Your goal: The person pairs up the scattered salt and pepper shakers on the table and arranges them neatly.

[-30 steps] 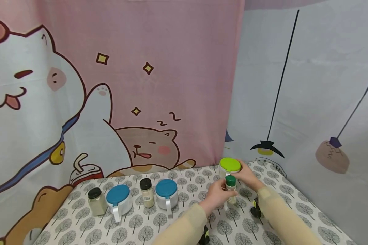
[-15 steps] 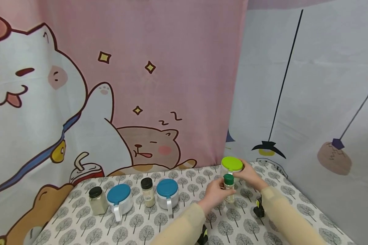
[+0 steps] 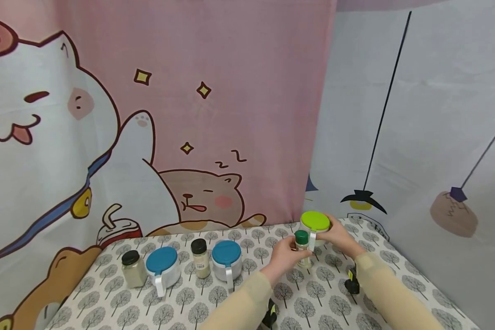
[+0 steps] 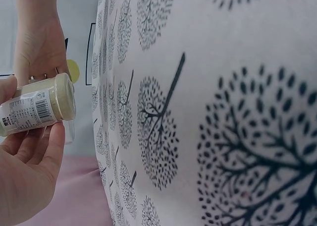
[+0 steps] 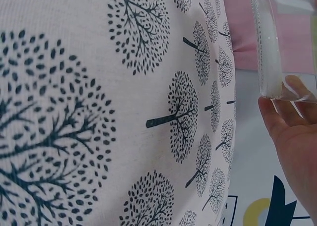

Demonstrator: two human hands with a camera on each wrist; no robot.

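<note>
In the head view, my left hand (image 3: 283, 255) grips a small spice bottle (image 3: 301, 237) with a dark green cap. The left wrist view shows its barcode label and pale contents; thumb and fingers wrap this spice bottle (image 4: 37, 106), its base off the cloth. Just behind it, my right hand (image 3: 339, 236) holds a clear seasoning pot (image 3: 315, 221) with a lime-green lid and white handle. In the right wrist view, the fingers of my right hand (image 5: 299, 141) curl round the pot's clear wall (image 5: 292, 42), and its base stands apart from the cloth.
To the left stand a black-capped square jar (image 3: 134, 270), a blue-lidded pot (image 3: 162, 260), a black-capped spice bottle (image 3: 200, 259) and another blue-lidded pot (image 3: 226, 253). A tree-print cloth (image 3: 305, 302) covers the table. Cartoon curtains (image 3: 251, 114) hang behind and at the right.
My left hand has moved a little to the left with the green-capped spice bottle, uncovering the lime-lidded pot's white handle. The right hand keeps hold of the pot. The view has shifted slightly.
</note>
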